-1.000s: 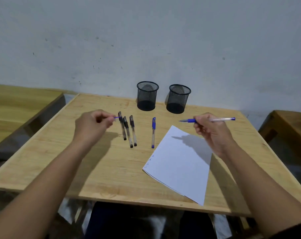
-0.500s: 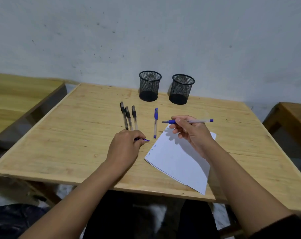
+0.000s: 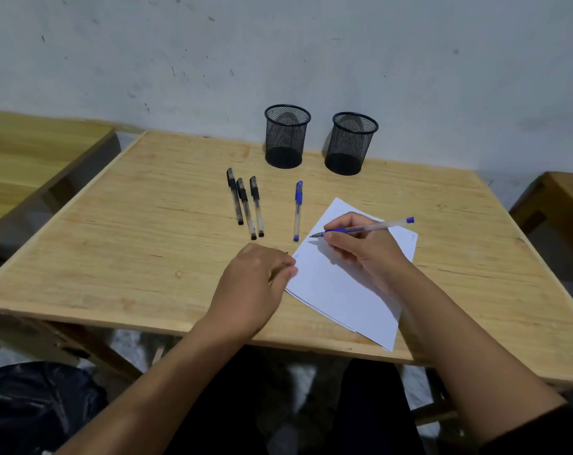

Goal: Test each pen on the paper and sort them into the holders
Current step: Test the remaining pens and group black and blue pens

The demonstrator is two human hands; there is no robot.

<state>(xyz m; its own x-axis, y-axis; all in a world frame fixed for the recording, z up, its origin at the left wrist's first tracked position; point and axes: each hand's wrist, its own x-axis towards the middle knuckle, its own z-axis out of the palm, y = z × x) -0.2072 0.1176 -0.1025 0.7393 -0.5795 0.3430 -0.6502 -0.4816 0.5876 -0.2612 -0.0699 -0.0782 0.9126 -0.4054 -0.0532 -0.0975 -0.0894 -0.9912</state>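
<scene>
Right hand (image 3: 363, 247) pinching uncapped blue pen (image 3: 367, 228) over paper (image 3: 340, 290); left hand (image 3: 255, 284) at paper's left edge, fingers curled, contents unclear.

You have two black wire-mesh pen holders (image 3: 287, 136) (image 3: 351, 143) against a pale grey wall (image 3: 278, 44) flecked with dark marks. The table (image 3: 131, 231) is light yellowish wood with visible grain. Three pens with black caps (image 3: 235, 196) (image 3: 246, 208) (image 3: 256, 205) and clear barrels lie by a blue-capped pen (image 3: 297, 210). Your uncapped pen (image 3: 363, 228) has a blue grip and end plug on a clear barrel. The paper (image 3: 344, 284) is white, with small blue marks at its left corner.
</scene>
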